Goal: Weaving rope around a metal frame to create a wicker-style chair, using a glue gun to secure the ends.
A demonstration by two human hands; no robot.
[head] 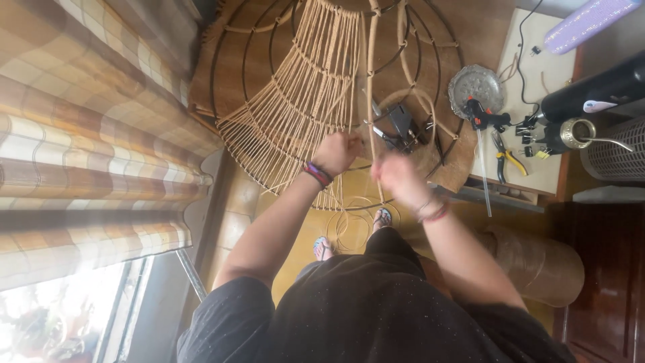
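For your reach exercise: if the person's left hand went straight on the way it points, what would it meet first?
Probably the woven cane strands on the wire lampshade frame; the left hand already seems to touch them, though depth is unclear.

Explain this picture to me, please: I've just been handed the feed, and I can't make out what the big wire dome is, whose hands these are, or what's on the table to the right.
There is no machine here. One camera sits on a person's head and looks down over their black clothes and sandalled feet to their bare hands. The dome is a dark wire frame, partly woven over with pale cane strands. The left hand pinches strands at the woven edge. The right hand is blurred and seems to grip one strand running up the frame. To the right, a side table carries a round metal dish, yellow-handled pliers and a black and red tool whose kind I can't tell. A striped curtain hangs on the left.
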